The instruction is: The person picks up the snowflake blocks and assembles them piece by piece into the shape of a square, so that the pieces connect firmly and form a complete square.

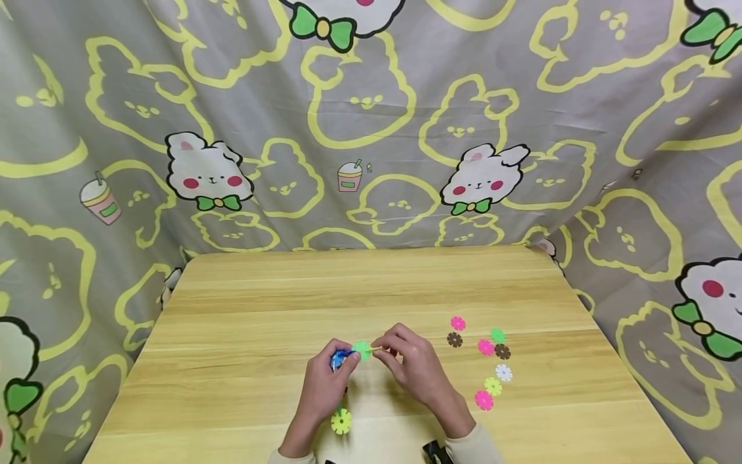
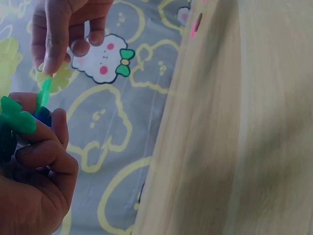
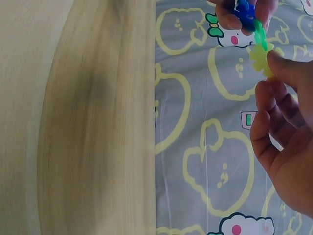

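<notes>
A green notched disc (image 1: 362,350) sits between a person's hands above the near half of the bench (image 1: 249,290), its rim meeting a thin yellow disc (image 3: 260,58) at 3 o'clock. Whether the two are slotted together or only touching, an onlooker cannot tell.

The disc is turned edge-on to the yellow one, an angle that seems chosen to bring notch to notch. Blue pieces (image 1: 338,358) bunch between 8 and 9 o'clock, apparently tucked into the palm side so the green rim stays free. A lower yellow disc (image 1: 341,422) shows between 6 and 7; its link to the bunch is partly hidden by the hand.

At 8 o'clock the left hand (image 1: 326,379) grips the bunch, fingers curled round it and thumb laid against the green disc, likely to steady the work. Between 3 and 4 the right hand (image 1: 416,362) pinches the yellow disc by its edge between thumb and forefinger, a grip that appears to leave the far rim exposed; its other fingers bend loosely, holding nothing.

Farther out, between 2 and 4 o'clock, loose discs in pink, brown, green, white and yellow, among them a white disc (image 1: 504,372), lie flat, within easy reach of the right hand. Beyond the bench, at 12, hangs a rabbit-print cloth (image 1: 278,96).
</notes>
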`<state>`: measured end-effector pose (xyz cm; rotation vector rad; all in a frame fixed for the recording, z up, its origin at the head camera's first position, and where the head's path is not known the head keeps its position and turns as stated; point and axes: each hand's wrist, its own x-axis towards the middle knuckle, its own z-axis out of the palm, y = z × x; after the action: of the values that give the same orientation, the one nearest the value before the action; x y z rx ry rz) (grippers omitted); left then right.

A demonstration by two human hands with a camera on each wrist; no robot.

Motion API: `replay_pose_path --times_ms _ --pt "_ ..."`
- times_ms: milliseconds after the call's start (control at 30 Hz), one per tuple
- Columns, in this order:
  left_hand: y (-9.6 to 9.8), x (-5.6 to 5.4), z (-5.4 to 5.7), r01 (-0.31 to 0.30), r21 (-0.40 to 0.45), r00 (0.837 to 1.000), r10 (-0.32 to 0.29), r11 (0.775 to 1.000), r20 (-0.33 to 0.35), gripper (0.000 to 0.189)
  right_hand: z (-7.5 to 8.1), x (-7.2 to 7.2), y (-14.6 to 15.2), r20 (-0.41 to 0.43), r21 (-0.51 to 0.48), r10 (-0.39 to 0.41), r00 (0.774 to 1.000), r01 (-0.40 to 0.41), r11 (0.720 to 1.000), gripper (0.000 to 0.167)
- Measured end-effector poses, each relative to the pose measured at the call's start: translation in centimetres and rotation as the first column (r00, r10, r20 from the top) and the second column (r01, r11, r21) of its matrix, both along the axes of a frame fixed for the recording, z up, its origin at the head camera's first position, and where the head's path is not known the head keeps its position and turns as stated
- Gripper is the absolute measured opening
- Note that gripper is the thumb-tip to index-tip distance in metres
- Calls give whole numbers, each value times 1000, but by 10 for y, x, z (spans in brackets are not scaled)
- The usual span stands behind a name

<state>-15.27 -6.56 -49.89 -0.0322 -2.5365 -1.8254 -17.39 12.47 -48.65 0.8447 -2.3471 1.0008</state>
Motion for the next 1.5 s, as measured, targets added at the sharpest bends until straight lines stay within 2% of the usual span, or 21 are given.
replay_pose_path --times_ms 200,467,567,667,800,900,1067,1167,1300,1500 --pt "-3 0 1 -8 24 1000 7 1000 13 22 4 0 10 97 -14 -20 995 21 1000 23" --pt "-7 -1 0 -38 8 999 38 999 -1 20 0 -5 33 131 17 -124 984 123 992 16" --pt "-7 -1 0 -47 5 999 47 999 -3 20 -3 -7 43 166 34 -188 968 185 982 16" --pt "-8 0 0 -51 7 999 51 999 -1 19 -6 -10 55 243 59 -276 930 270 961 15" --pt "-9 0 1 -50 9 999 50 999 0 20 -9 -14 71 388 124 -390 835 372 920 17" --pt "-9 1 2 -50 11 999 50 999 -8 20 -12 -17 82 482 166 -428 764 401 901 20" --pt "-9 1 2 -43 26 999 43 999 -19 19 -19 -22 95 545 224 -476 691 426 876 23" --pt "-9 2 2 -37 33 999 38 999 -13 19 -22 -24 100 557 268 -511 655 441 856 25" --pt "-9 2 3 -40 34 999 41 999 -8 19 -24 -22 105 559 343 -550 621 430 835 29" --pt "-9 3 4 -42 41 999 42 998 2 19 -29 -21 110 550 416 -577 604 401 816 37"
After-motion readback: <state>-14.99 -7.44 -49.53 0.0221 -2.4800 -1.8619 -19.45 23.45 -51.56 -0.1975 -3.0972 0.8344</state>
